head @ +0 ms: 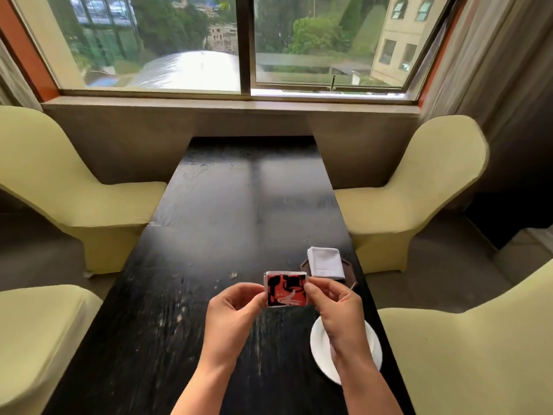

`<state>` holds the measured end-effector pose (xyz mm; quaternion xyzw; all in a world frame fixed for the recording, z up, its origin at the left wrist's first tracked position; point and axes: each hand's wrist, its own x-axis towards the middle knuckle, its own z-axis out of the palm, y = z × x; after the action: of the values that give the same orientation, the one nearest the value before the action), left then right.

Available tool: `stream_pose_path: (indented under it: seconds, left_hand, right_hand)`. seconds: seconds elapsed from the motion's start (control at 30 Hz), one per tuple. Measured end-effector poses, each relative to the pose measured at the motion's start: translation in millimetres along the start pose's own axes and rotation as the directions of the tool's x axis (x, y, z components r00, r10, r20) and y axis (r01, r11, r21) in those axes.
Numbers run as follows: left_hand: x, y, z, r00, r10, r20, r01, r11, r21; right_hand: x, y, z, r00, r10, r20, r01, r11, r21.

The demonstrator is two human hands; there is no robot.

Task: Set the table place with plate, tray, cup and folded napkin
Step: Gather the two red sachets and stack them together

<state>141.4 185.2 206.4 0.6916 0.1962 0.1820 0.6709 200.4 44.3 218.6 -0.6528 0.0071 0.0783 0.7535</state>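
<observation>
Above the dark counter [227,235], left hand [232,313] and right hand [335,307] pinch a red-printed napkin packet [285,290], fingers clamped on its side edges; uneven pulling could tear or drop it near the plate [317,348] and the tray [351,272] bearing a folded white napkin [326,262].

Long dark wooden bench [227,205] butts against grey sill wall [119,139]. Pale yellow covered chairs [74,190] flank both sides. Wide window [233,43] admits daylight; curtain [493,70] hangs right.
</observation>
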Motion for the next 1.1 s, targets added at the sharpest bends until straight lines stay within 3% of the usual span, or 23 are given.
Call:
stream_pose_path:
  seconds: [0.23,0.4,0.73,1.1]
  left_hand:
    - [-2.7,-28.1,110.1,0.98,-0.175,-0.093,0.177,0.984,0.005]
    - [6.0,-48.8,156.4,0.962,-0.257,-0.093,0.264,0.962,0.076]
    - [111.8,-120.6,197.1,0.962,-0.272,-0.035,0.26,0.862,0.435]
    - [169.6,-205.9,211.7,0.953,-0.284,-0.104,0.286,0.737,0.612]
  right_hand:
    - [66.5,12.8,-112.2,0.974,0.137,0.178,-0.126,0.989,-0.072]
    - [99.2,37.0,-154.0,0.963,0.225,0.146,-0.207,0.97,-0.129]
    - [214.2,106.2,-157.8,0.961,0.268,0.069,-0.219,0.889,-0.401]
    - [271.6,183.8,-145.9,0.954,0.297,-0.039,-0.249,0.715,-0.653]
